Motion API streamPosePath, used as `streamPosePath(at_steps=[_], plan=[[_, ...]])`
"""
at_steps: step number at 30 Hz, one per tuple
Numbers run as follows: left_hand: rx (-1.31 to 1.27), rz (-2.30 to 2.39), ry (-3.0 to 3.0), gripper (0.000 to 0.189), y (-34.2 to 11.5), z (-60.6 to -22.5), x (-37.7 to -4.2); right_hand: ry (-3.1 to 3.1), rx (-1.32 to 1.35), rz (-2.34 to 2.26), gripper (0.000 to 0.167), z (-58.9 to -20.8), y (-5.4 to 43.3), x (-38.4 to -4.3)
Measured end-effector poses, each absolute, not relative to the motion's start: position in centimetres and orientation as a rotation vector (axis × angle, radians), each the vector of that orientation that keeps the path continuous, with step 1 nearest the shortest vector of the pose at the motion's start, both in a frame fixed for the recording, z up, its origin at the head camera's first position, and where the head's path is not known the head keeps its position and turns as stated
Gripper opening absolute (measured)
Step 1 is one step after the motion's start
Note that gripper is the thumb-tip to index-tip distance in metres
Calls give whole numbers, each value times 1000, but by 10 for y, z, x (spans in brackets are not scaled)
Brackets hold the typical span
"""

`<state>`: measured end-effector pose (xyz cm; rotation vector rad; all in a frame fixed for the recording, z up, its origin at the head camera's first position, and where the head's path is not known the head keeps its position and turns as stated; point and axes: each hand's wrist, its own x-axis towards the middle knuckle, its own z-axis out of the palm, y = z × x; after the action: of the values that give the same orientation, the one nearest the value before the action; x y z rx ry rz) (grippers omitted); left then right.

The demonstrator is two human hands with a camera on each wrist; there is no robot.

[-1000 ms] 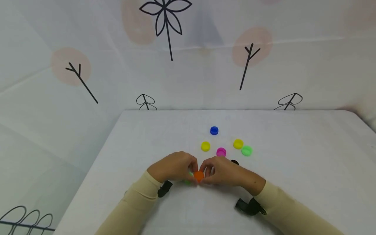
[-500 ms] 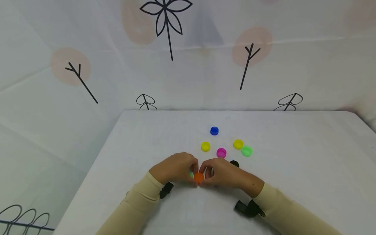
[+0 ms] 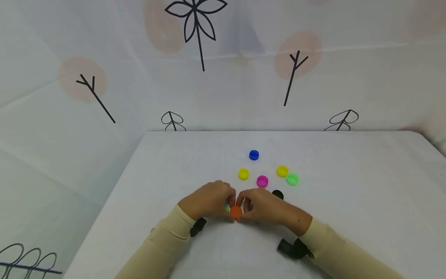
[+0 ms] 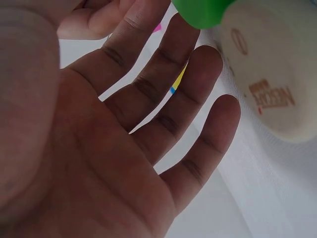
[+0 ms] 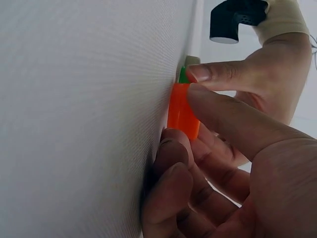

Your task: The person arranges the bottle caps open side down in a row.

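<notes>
An orange bottle cap point(image 3: 235, 212) lies on the white table between both hands. The right hand point(image 3: 263, 205) pinches it with its thumb and fingers, as the right wrist view shows closely. From the other side the left hand point(image 3: 209, 199) holds the cap between thumb and index finger; its other fingers stretch out in the left wrist view. A green cap point(image 4: 203, 11) and a cream cap with NESCAFE lettering point(image 4: 277, 74) stand in line beside the orange one, mostly hidden under the left hand in the head view.
Farther back lie a blue cap point(image 3: 254, 155), two yellow caps point(image 3: 243, 174), a magenta cap point(image 3: 262, 181) and a light green cap point(image 3: 292, 179). A black cap point(image 3: 277, 194) sits just behind the right hand. A patterned cloth point(image 3: 240, 85) hangs behind the table point(image 3: 366, 186).
Both hands and the orange cap have shifted slightly toward the person and then nearly stopped. Less of the green cap shows beside the left hand, and more of the black cap is uncovered.
</notes>
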<state>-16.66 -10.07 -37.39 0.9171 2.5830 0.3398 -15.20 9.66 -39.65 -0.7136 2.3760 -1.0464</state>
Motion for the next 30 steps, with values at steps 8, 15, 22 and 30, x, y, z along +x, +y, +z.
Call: streamPosePath(at_steps=[8,15,22,30], plan=[[919,323,2583,31,-100,-373,-166,2374,-702,-1039,23,-399,96,-152],[945,342,2600,32,-101,-374,-166,2389,-698,-1028,23,-399,97,-153],[939,343,2598,31,-99,-375,-166,2376,-687,-1041,23,-398,97,-153],[947,339,2604,31,-99,-374,-166,2381,-693,-1032,24,-395,97,-152]])
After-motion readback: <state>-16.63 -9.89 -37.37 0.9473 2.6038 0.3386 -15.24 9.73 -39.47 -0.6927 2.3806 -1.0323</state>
